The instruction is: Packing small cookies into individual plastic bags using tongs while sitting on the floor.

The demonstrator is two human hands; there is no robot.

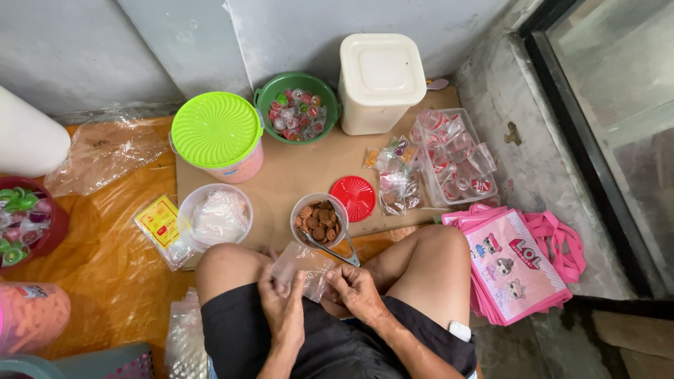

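I see both hands low in the frame, between the knees. My left hand [284,309] and right hand [354,291] both pinch a small clear plastic bag [303,265], fingers curled shut on its near edge. The bag is thin, crinkled and see-through; I cannot tell if anything is in it. It sits just near of the small round tub [319,219].

That tub is clear and holds brown round biscuits [318,223], with metal tongs [335,250] resting on its rim and the handles pointing near-right. Its red lid [353,198] lies just to the right on the cardboard sheet [295,168].

Left of it is a wider clear tub [214,216] with white crumpled plastic inside. Farther off is a pink tub with a lime green lid [217,130], shut. Beside that, a green bowl [298,107] is full of small red, green and clear jelly cups. Far right of the bowl stands a tall cream bin [379,81], lid on.

A clear rectangular tray [456,158] on the right holds filled clear packets with red-and-white items. Loose filled bags [394,172] lie just left of it.

A yellow-and-red flat packet [160,223] lies at the left of the wide tub. A stack of pink cartoon-doll bags [512,263] sits at the right knee. A red bowl [31,224] of jelly cups is at the far left edge.
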